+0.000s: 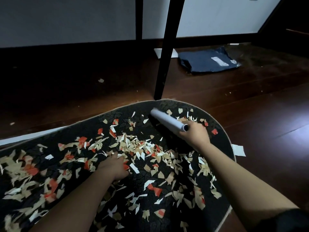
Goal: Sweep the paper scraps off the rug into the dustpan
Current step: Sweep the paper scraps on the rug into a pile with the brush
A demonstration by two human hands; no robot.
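A dark patterned rug with a rounded end lies on the wooden floor. Several tan, white and red paper scraps cover it. My right hand grips the handle end of a light grey hand brush near the rug's far right edge; the brush points up and left over the rug. My left hand rests flat among the scraps near the rug's middle, fingers spread forward. No dustpan shows in the view.
A black table leg stands just beyond the rug's far edge. A dark blue parcel bag lies on the floor behind it. A white paper piece lies off the rug's right edge. Stray scraps dot the floor at left.
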